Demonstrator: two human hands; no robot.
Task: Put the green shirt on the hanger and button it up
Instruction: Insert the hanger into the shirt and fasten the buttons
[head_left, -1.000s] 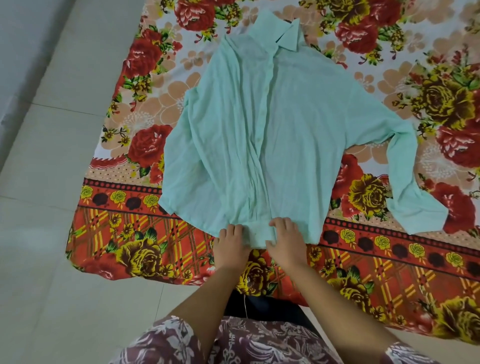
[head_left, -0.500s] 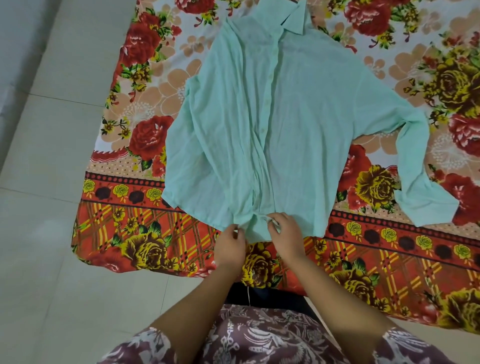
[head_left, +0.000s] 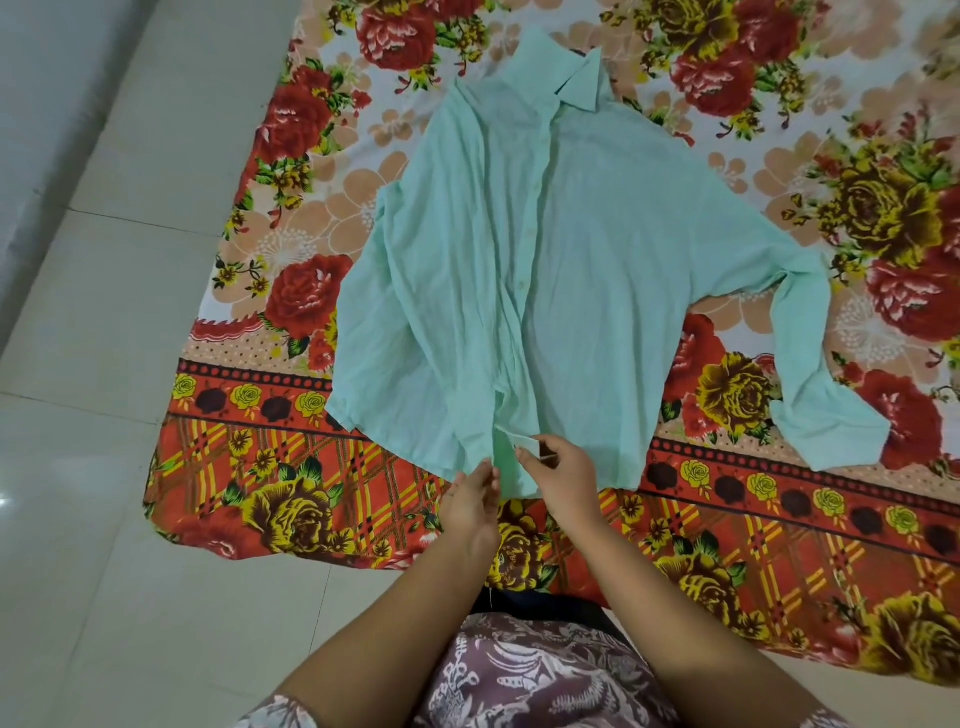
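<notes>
The green shirt (head_left: 571, 270) lies flat on the floral sheet (head_left: 779, 545), left hand (head_left: 470, 501) and right hand (head_left: 561, 470) each pinching a placket edge at the hem, apparently the lowest button, which next needs lining up with its hole.

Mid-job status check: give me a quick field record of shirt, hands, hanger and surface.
shirt: green shirt lies flat, front up, collar away from the person
surface: floral sheet
placket: the placket gapes at the hem
right: right hand pinches the placket edge near the hem
left: left hand has fingertips at the hem beside it; grip unclear
hanger: not in view
</notes>
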